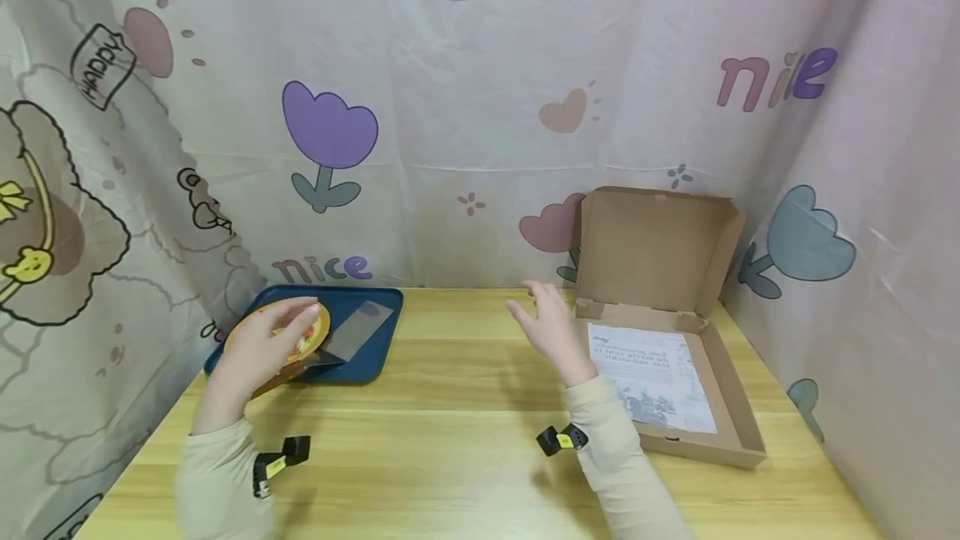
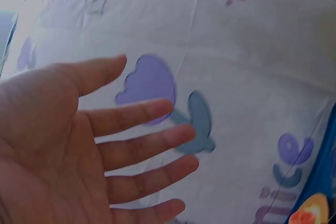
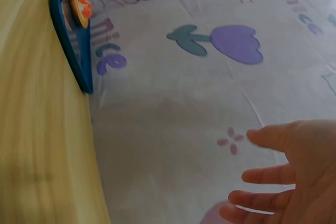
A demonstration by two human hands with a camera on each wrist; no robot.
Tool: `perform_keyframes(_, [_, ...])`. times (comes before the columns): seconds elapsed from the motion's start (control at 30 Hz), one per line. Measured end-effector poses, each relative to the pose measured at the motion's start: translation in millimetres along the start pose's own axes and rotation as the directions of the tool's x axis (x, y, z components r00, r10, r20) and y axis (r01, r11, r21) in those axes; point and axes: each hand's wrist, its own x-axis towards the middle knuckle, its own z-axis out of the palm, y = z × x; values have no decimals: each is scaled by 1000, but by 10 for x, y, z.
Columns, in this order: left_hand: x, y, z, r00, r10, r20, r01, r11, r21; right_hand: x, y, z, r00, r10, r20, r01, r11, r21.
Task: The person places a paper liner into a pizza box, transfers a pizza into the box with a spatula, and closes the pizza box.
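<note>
My left hand (image 1: pixel 258 348) hovers over the blue tray (image 1: pixel 390 332), holding nothing. In the left wrist view its fingers (image 2: pixel 142 140) are straight and spread. Below it, partly hidden, a round pizza (image 1: pixel 322 327) with a yellow crust and red topping lies on the tray. Beside the pizza is a wide, flat metal blade (image 1: pixel 356 332) with a brown handle (image 1: pixel 277 377), like a pizza server. My right hand (image 1: pixel 551 327) is raised just left of an open cardboard pizza box (image 1: pixel 652 252). Its fingers (image 3: pixel 268 174) are extended and apart, with nothing in them.
The box stands at the right of the wooden table (image 1: pixel 450 423), its lid upright against the curtain. A printed sheet of paper (image 1: pixel 652 373) lines its bottom. A patterned curtain (image 1: pixel 465 107) encloses the table's back and sides.
</note>
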Motion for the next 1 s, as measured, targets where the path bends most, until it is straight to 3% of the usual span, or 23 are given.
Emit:
perform_keyframes(0.33, [-151, -431, -256, 998, -43, -39, 38, 992, -117, 14, -229, 358, 991, -75, 107, 69, 996, 56])
perform_keyframes(0.67, [-180, -908, -306, 988, -104, -118, 78, 976, -204, -19, -490, 707, 959, -189, 212, 190, 982, 17])
perform_keyframes(0.87, [-155, -1159, -263, 974, -206, -92, 176, 949, -263, -44, -670, 889, 941, -211, 266, 221, 975, -8])
perform_keyframes(1.0, [-147, -1377, -188, 952, -291, -90, 249, 914, -319, -36, -785, 1007, 926, -230, 300, 254, 966, -43])
